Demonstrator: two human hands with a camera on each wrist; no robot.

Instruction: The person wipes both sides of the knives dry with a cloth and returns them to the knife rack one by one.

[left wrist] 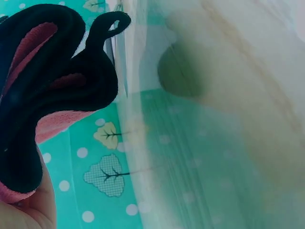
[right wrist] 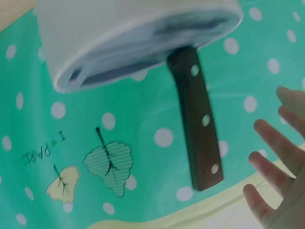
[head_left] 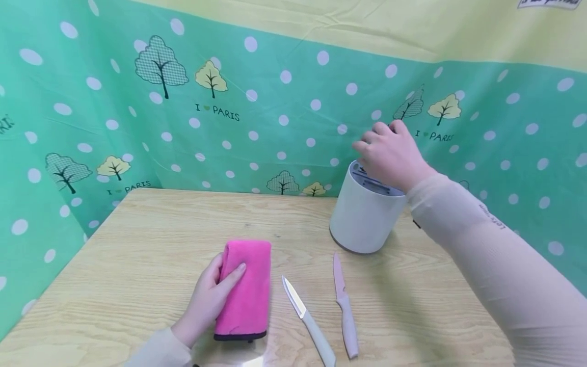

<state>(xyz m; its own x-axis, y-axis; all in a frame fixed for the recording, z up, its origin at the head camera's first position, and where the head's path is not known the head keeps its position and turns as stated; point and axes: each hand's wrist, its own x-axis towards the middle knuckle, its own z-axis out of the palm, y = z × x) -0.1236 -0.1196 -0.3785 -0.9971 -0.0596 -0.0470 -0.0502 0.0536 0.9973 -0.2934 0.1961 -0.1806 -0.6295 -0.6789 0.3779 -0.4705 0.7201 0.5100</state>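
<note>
A folded pink towel (head_left: 247, 290) with black edging is gripped by my left hand (head_left: 206, 300), thumb across its front. The left wrist view shows the towel's black-edged folds (left wrist: 57, 71) and a small hanging loop (left wrist: 113, 24) close up. My right hand (head_left: 390, 155) is above a white round knife block (head_left: 367, 216) with slots in its top. From the block sticks a knife's dark brown riveted handle (right wrist: 199, 124). Beside that handle, in the right wrist view, the fingers (right wrist: 279, 143) are spread and apart from it.
On the wooden table (head_left: 183, 219) lie a knife with a shiny blade and pale handle (head_left: 316, 334) and a pinkish knife (head_left: 347, 316), right of the towel. A green and yellow patterned cloth (head_left: 275, 102) hangs behind the table and at its left.
</note>
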